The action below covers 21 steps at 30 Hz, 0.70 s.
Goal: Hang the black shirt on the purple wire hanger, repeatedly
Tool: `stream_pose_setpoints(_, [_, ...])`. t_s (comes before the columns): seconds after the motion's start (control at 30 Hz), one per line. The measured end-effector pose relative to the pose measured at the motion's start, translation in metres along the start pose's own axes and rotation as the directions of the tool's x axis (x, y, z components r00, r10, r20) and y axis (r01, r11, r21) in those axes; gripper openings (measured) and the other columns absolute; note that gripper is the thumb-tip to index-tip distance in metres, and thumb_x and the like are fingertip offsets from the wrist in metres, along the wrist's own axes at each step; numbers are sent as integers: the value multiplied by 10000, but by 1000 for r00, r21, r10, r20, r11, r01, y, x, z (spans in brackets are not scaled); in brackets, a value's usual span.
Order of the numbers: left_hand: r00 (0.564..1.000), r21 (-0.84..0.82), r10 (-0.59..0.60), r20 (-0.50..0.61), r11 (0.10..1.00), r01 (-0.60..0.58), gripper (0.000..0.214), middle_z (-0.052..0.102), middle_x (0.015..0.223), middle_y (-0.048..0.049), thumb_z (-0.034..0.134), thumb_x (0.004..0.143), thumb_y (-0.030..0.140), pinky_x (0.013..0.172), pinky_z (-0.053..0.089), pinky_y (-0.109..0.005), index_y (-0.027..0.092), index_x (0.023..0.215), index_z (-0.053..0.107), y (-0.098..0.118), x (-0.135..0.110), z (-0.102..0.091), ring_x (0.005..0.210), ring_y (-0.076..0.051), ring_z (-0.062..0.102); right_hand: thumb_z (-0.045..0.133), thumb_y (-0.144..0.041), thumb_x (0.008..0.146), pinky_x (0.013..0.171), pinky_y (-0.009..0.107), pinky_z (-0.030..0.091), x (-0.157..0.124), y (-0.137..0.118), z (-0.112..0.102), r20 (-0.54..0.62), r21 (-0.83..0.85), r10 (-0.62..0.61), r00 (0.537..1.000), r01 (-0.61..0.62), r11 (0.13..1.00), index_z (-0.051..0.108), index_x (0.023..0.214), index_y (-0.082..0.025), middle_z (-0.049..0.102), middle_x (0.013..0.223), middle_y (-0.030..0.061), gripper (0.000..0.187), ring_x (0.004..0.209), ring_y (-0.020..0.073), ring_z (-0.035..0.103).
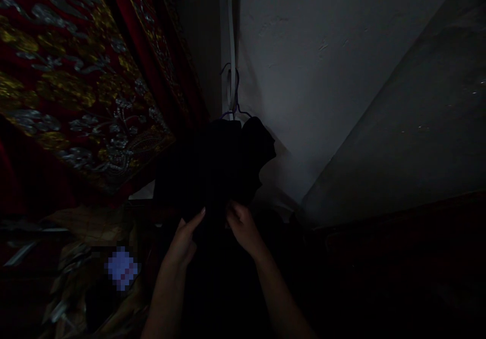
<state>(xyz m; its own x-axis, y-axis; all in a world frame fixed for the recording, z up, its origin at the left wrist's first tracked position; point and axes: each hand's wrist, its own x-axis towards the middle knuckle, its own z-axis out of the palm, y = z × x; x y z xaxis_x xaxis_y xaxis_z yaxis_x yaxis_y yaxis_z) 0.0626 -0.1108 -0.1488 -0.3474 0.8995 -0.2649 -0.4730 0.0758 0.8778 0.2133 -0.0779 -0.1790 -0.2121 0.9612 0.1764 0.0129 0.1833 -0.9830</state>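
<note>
A black garment [224, 166] hangs on a thin dark hanger [238, 107] against the wall, and its folds are nearly lost in the dark. My left hand [185, 237] is at the garment's lower left part, thumb laid along the cloth, the other fingers mostly hidden; it looks closed on the fabric. On the other side, my right hand [242, 223] has its fingers curled and closed on the dark cloth. Only a narrow strip of black fabric lies between the two hands. The garment's lower part cannot be made out.
A white pipe or cable [231, 30] runs down the wall [322, 65] behind the hanger. At the upper left hangs a red cloth [114, 75] with gold and silver ornament. Piled things with a blurred-out bluish patch [122, 269] lie at the lower left.
</note>
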Motion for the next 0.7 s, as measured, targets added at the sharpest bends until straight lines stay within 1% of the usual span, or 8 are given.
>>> stream_pose_setpoints(0.07, [950,137,279,-139,956,-261,486,729,1185,-92,870,711,290,1108,489,-447,200,1138,658,3,7,-4,1199,-289,666,530,-407,889,564,258,368,-2,-1,-7,-15,60,71,997,-70,996,554,675,-204,511,565,-24,296,552,126,484])
stream_pose_setpoints(0.17, [653,440,720,-234,678,-589,630,576,1387,-105,845,749,330,1145,424,-397,219,1296,554,-6,16,-13,1325,-268,544,568,-454,836,497,251,312,-3,0,-16,-46,156,161,986,-152,976,622,682,-189,493,486,-34,311,461,111,439])
stream_pose_setpoints(0.23, [520,567,832,-192,526,-634,718,470,1469,-128,822,769,325,1118,423,-386,229,1388,471,-24,18,-16,1344,-274,496,584,-446,812,475,246,287,-3,0,-18,-52,193,197,979,-184,964,648,672,-179,475,445,-41,308,420,99,406])
stream_pose_setpoints(0.27, [527,597,841,-124,487,-637,705,470,1458,-135,809,778,311,1090,435,-381,228,1390,470,-35,17,-16,1315,-276,509,588,-437,802,468,244,281,-3,0,-17,-47,203,206,977,-193,960,655,661,-175,470,433,-42,305,407,93,394])
stream_pose_setpoints(0.37, [684,563,681,259,469,-680,328,650,1163,-93,700,849,252,936,490,-347,214,1164,617,-68,13,-5,1062,-244,630,592,-409,766,446,239,261,-5,-5,-11,-5,221,225,974,-219,950,669,626,-167,466,411,-39,290,382,84,376])
stream_pose_setpoints(0.43, [718,516,542,437,503,-693,38,666,874,-35,605,893,231,787,492,-304,207,904,633,-81,11,5,836,-202,643,597,-397,745,424,235,239,-6,-10,-9,44,215,244,969,-248,945,683,623,-163,466,395,-37,278,367,84,370])
stream_pose_setpoints(0.53, [715,508,539,446,505,-697,155,595,722,3,563,916,250,674,442,-270,204,768,566,-83,11,17,690,-165,583,611,-405,729,399,235,198,2,-24,-15,73,215,260,963,-269,939,699,622,-151,463,375,-34,290,347,82,356])
stream_pose_setpoints(0.7, [716,560,444,538,447,-698,145,587,749,-7,578,922,264,649,406,-270,200,793,597,-82,28,17,676,-158,559,627,-371,697,389,232,170,55,-82,-44,-168,310,78,983,-22,951,662,564,-157,400,352,-57,254,340,57,273])
